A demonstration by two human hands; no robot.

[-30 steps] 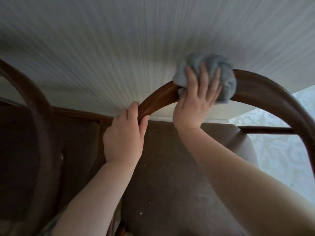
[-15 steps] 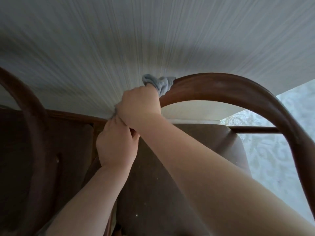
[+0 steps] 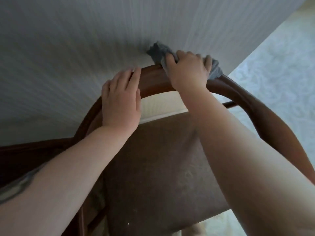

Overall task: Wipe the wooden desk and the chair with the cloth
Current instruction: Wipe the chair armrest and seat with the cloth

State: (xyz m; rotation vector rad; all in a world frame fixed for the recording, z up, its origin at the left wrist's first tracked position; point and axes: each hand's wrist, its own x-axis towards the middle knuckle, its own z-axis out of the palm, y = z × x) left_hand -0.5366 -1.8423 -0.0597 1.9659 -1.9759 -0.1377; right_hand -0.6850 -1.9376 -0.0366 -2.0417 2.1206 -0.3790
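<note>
The right hand (image 3: 187,68) is gripping the grey cloth (image 3: 159,51) on the chair's curved top rail (image 3: 153,80); beside it, the left hand (image 3: 121,103) is resting flat-fingered. Chair-wiping step; next probably calls for sliding rightward along the rail.

Single head-worn wide-angle view, looking steeply down and forward over the curved wooden back rail (image 3: 153,82) of a chair, very close: both forearms enter from the bottom edge and fill much of the frame. Left hand (image 3: 121,101) and right hand (image 3: 187,68) sit just above centre on the rail, the brown seat (image 3: 162,167) lies directly below the lens, and a striped wall (image 3: 85,40) takes the upper half with patterned floor (image 3: 281,65) at the right edge. No second view, so no overlap to report.
</note>
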